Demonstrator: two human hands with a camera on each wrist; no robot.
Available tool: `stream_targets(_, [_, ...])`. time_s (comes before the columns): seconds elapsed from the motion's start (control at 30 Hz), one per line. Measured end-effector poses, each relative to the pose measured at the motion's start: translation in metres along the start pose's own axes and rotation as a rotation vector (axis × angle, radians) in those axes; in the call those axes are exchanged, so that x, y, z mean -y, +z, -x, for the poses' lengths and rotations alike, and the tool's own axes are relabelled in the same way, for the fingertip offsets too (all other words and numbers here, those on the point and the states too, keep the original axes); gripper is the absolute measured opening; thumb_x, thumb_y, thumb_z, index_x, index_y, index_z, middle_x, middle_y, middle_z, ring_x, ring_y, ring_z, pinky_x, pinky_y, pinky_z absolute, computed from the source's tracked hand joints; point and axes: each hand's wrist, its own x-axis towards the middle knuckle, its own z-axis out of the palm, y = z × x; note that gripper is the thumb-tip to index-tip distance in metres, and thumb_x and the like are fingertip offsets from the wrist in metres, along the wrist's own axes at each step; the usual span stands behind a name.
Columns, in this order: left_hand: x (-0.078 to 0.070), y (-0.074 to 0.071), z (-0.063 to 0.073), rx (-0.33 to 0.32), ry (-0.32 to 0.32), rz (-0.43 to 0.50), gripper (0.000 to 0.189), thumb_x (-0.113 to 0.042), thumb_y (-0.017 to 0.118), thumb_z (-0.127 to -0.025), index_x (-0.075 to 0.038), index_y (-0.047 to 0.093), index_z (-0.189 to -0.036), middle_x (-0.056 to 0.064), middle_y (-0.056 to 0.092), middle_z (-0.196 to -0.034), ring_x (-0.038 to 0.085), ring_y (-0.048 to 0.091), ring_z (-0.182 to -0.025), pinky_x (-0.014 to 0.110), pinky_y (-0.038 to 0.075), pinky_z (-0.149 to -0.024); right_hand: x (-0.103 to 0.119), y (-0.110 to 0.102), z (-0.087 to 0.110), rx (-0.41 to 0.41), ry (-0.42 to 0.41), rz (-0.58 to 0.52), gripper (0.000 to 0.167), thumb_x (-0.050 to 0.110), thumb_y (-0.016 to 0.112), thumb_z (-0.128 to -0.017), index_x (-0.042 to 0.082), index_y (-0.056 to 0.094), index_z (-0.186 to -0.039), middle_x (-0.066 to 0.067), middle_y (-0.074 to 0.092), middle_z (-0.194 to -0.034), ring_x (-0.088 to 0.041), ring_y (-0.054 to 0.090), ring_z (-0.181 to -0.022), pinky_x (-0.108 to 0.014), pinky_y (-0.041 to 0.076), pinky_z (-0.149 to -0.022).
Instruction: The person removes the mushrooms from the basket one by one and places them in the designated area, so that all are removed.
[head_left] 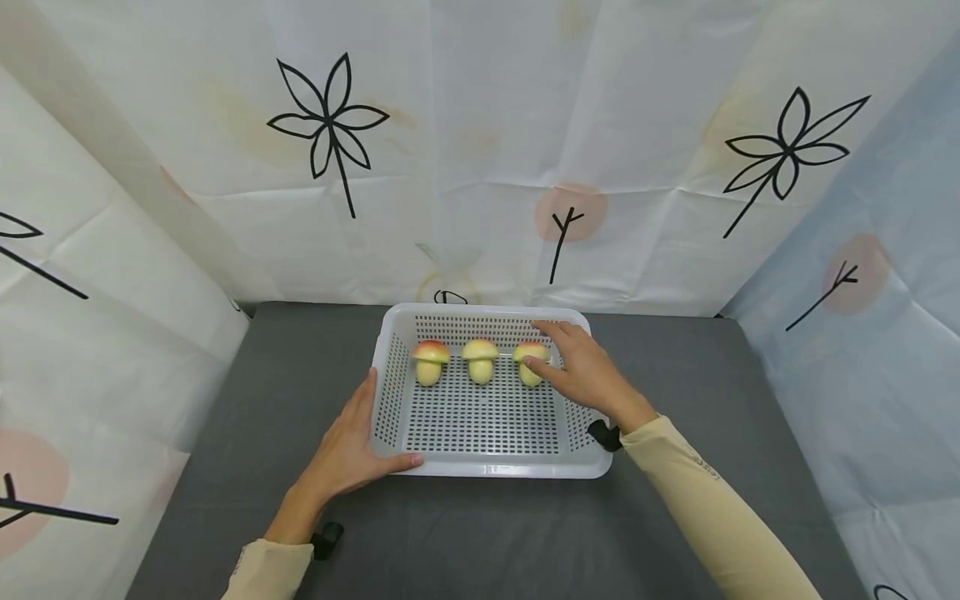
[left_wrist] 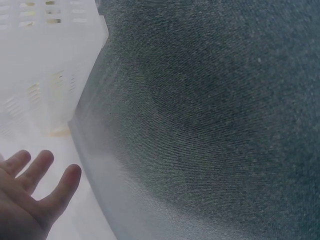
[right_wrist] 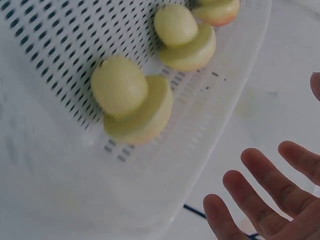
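A white perforated plastic basket [head_left: 491,465] holds three toy mushrooms in a row toward its far side. The left mushroom [head_left: 429,372] and the right mushroom [head_left: 530,377] have reddish tops over pale yellow stems; the middle mushroom [head_left: 480,370] has a yellower cap. My left hand [head_left: 347,450] is at the basket's front left corner, thumb over the front rim, fingers straight and spread along the left side. My right hand [head_left: 581,367] is over the basket's right part, its thumb overlapping the right mushroom. In the right wrist view its fingers [right_wrist: 257,202] are spread, holding nothing.
The basket stands on a grey cloth-covered table [head_left: 495,542], near its back edge. White curtains [head_left: 480,150] printed with black leaf drawings hang behind and on both sides. Black straps [head_left: 326,540] sit at both wrists.
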Motion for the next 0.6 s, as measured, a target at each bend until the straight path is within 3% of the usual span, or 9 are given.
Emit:
stream_targets(0.2, [0.0,0.002,-0.001,-0.006,-0.003,0.021,0.142,-0.068,0.085,-0.066,-0.019,-0.005,-0.164,0.011,0.014,-0.168,0.043,0.026,-0.147,0.072,0.033,-0.1,0.011,0.014,-0.015,0.035,-0.021,-0.124,0.066,0.036,0.067,-0.098,0.006,0.045,-0.152,-0.018,0.053,-0.145,-0.038,0.045,-0.136,-0.058,0.037,-0.106])
stream_targets(0.37, [0.0,0.002,-0.001,-0.016,0.003,0.041,0.142,-0.065,0.087,-0.065,-0.019,-0.004,-0.164,0.011,0.015,-0.168,0.043,0.026,-0.147,0.073,0.033,-0.099,0.022,0.031,-0.029,0.034,-0.052,-0.133,0.068,0.034,0.072,-0.095,0.004,0.045,-0.151,-0.019,0.059,-0.135,-0.036,0.052,-0.128,-0.056,0.037,-0.107])
stream_targets(0.6, [0.0,0.003,0.0,-0.018,-0.012,0.053,0.142,-0.063,0.088,-0.065,-0.02,-0.003,-0.165,0.012,0.015,-0.168,0.044,0.026,-0.146,0.074,0.032,-0.1,0.038,0.054,-0.045,0.081,-0.048,-0.149,0.075,0.036,0.079,-0.089,0.007,0.046,-0.15,-0.015,0.055,-0.141,-0.032,0.048,-0.133,-0.051,0.039,-0.108])
